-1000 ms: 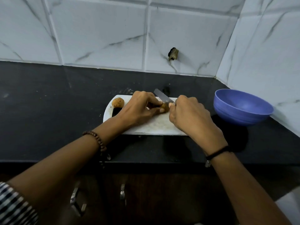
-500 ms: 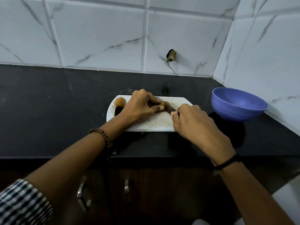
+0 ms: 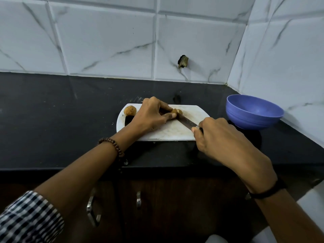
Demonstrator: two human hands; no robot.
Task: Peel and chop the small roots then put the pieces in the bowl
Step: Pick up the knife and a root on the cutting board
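Observation:
A white cutting board (image 3: pixel 168 132) lies on the black counter. My left hand (image 3: pixel 152 114) pinches a small brown root (image 3: pixel 177 111) against the board near its far edge. My right hand (image 3: pixel 220 137) grips the handle of a knife (image 3: pixel 186 121) at the board's right front corner; the blade runs up and left, and its tip meets the held root. A second, whole brown root (image 3: pixel 130 110) sits at the board's far left corner. The blue bowl (image 3: pixel 254 111) stands to the right of the board, and nothing shows inside it.
The black counter (image 3: pixel 61 120) stretches left of the board, with tiled walls behind and on the right. Its front edge runs just below the board. Dark cabinet doors with metal handles (image 3: pixel 93 213) lie underneath. A broken hole (image 3: pixel 183 61) marks the back wall.
My right hand has drawn back toward me and to the right with the knife, so more of the blade shows. My left hand has stayed on the root.

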